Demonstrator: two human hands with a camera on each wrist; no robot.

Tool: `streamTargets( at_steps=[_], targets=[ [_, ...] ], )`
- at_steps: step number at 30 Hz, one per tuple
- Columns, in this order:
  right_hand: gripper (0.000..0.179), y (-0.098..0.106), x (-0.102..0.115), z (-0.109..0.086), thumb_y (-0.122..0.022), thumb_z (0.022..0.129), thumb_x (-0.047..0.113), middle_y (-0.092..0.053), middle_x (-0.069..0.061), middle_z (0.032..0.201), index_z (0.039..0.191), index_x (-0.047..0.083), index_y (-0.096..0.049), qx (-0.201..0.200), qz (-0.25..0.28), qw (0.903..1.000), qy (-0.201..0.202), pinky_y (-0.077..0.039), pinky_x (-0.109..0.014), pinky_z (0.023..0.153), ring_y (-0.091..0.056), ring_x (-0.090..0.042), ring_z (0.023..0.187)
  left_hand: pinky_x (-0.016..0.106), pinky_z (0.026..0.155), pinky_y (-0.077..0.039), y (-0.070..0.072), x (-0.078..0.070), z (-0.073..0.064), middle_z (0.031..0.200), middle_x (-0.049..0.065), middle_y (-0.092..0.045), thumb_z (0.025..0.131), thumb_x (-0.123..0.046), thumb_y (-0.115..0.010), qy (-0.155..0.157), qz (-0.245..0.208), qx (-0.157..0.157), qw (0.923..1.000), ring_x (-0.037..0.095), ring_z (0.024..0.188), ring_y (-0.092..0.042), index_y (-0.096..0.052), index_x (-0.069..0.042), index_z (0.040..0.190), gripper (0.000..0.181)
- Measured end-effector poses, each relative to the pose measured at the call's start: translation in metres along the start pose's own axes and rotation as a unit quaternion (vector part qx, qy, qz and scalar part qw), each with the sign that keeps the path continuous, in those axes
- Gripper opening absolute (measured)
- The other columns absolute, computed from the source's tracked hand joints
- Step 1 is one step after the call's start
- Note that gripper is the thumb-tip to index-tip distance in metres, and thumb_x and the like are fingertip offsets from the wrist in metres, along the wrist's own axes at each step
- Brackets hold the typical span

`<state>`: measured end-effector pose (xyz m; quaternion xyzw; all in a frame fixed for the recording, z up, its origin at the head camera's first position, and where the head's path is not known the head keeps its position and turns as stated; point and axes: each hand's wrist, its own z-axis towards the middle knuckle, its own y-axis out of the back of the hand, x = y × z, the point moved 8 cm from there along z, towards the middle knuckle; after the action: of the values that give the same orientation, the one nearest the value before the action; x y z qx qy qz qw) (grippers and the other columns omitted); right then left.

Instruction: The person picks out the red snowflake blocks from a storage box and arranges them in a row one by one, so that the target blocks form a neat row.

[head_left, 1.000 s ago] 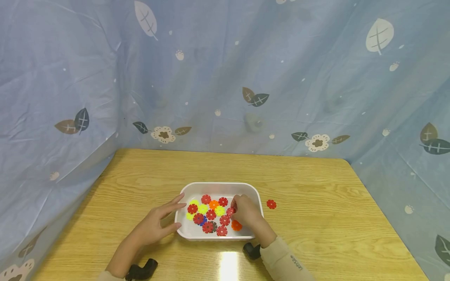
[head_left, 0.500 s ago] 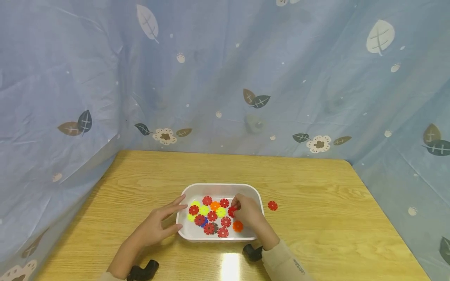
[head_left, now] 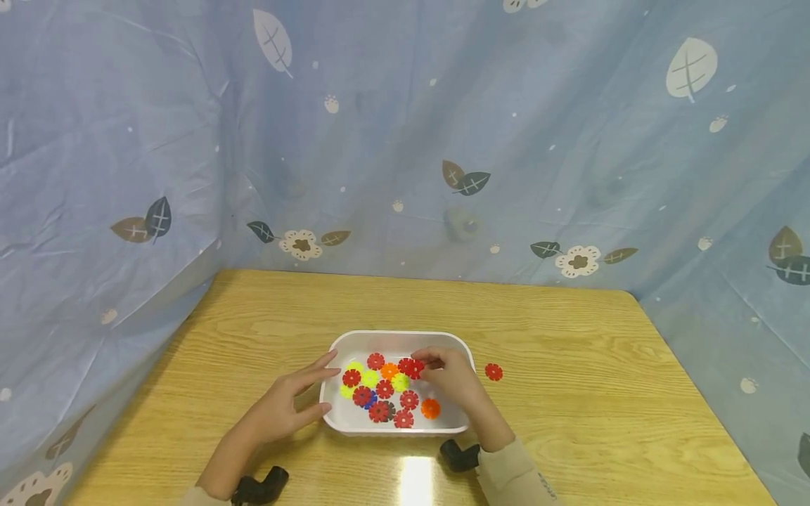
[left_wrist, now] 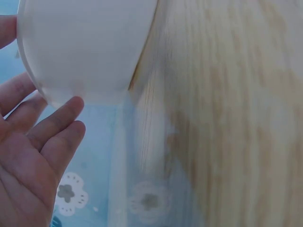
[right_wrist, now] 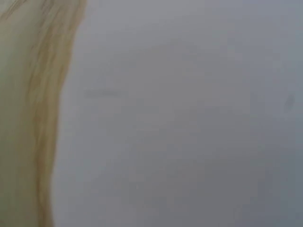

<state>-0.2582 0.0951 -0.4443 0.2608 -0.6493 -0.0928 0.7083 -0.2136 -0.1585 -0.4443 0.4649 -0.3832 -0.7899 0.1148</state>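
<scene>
A white plastic tray (head_left: 338,418) on the table holds several notched, flower-shaped plastic discs in red, yellow, orange, blue and dark grey. Over the tray's right half, my right hand (head_left: 457,379) pinches a red disc (head_left: 415,369) between thumb and fingers, overlapping another red one in the head view. My left hand (head_left: 281,404) is at the left rim, fingers and thumb spread with the tips touching the tray. The left wrist view shows these extended fingers (left_wrist: 57,123) against the tray's outer wall (left_wrist: 90,52). Only the blurred white tray (right_wrist: 175,118) fills most of the right wrist view.
One loose red disc (head_left: 493,372) lies on the wooden table (head_left: 582,393) right of the tray. Black wrist fittings (head_left: 261,486) show by each forearm. A blue patterned curtain (head_left: 392,140) encloses the table's back and sides.
My right hand has moved slightly away toward the tray's back with the red disc, leaving its spot above the orange disc. The left hand stays at the rim. The head view has shifted slightly.
</scene>
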Motion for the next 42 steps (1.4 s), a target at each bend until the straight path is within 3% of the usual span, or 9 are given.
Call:
streamTargets(
  at_steps=[4, 10, 15, 21, 30, 42],
  targets=[
    [0.029, 0.003, -0.002, -0.001, -0.065, 0.082, -0.003, -0.067, -0.019, 0.111, 0.110, -0.004, -0.067, 0.011, 0.071, 0.9974, -0.006, -0.052, -0.017, 0.073, -0.061, -0.018, 0.090, 0.049, 0.104, -0.042, -0.001, -0.001, 0.001, 0.152, 0.005, -0.035, 0.087, -0.022, -0.069, -0.003, 0.001, 0.001, 1.0000, 0.032, 0.135, -0.040, -0.057, -0.013, 0.131, 0.047],
    [0.034, 0.011, -0.002, -0.008, -0.066, 0.082, -0.004, -0.064, -0.020, 0.115, 0.116, -0.007, -0.063, 0.015, 0.152, 0.9878, -0.028, -0.053, -0.017, 0.075, -0.061, -0.021, 0.094, 0.051, 0.103, -0.042, -0.002, -0.003, 0.002, 0.152, 0.005, -0.036, 0.087, -0.023, -0.068, -0.004, 0.002, 0.004, 1.0000, 0.032, 0.134, -0.040, -0.057, -0.012, 0.131, 0.047],
    [0.038, 0.025, 0.001, -0.016, -0.065, 0.083, -0.003, -0.062, -0.022, 0.117, 0.121, -0.009, -0.059, 0.013, 0.167, 0.9856, -0.020, -0.053, -0.017, 0.078, -0.060, -0.018, 0.096, 0.050, 0.103, -0.042, -0.002, -0.004, 0.002, 0.152, 0.006, -0.036, 0.087, -0.023, -0.069, -0.002, 0.002, 0.005, 1.0000, 0.033, 0.134, -0.040, -0.057, -0.012, 0.131, 0.047],
    [0.039, 0.048, -0.010, -0.023, -0.064, 0.082, -0.007, -0.063, -0.018, 0.115, 0.120, -0.008, -0.060, -0.035, 0.188, 0.9811, -0.033, -0.054, -0.017, 0.079, -0.059, -0.012, 0.092, 0.050, 0.102, -0.044, -0.002, -0.006, 0.001, 0.151, 0.008, -0.037, 0.086, -0.021, -0.069, -0.002, -0.001, 0.004, 1.0000, 0.033, 0.134, -0.040, -0.057, -0.011, 0.130, 0.047],
    [0.042, 0.082, -0.028, -0.037, -0.062, 0.084, -0.007, -0.064, 0.004, 0.098, 0.124, -0.014, -0.051, -0.087, 0.223, 0.9705, -0.030, -0.054, -0.016, 0.072, -0.060, -0.006, 0.088, 0.050, 0.101, -0.045, -0.001, -0.007, 0.001, 0.151, 0.008, -0.037, 0.086, -0.021, -0.069, -0.007, 0.002, 0.002, 1.0000, 0.033, 0.133, -0.041, -0.057, -0.011, 0.131, 0.047],
    [0.042, 0.119, -0.062, -0.045, -0.063, 0.086, -0.003, -0.062, 0.010, 0.095, 0.125, -0.015, -0.050, -0.145, 0.239, 0.9591, -0.045, -0.053, -0.014, 0.076, -0.058, -0.003, 0.089, 0.049, 0.102, -0.044, -0.002, -0.002, -0.001, 0.152, 0.006, -0.036, 0.087, -0.021, -0.069, -0.011, 0.004, -0.002, 0.9999, 0.034, 0.134, -0.040, -0.057, -0.012, 0.131, 0.047]
  ],
)
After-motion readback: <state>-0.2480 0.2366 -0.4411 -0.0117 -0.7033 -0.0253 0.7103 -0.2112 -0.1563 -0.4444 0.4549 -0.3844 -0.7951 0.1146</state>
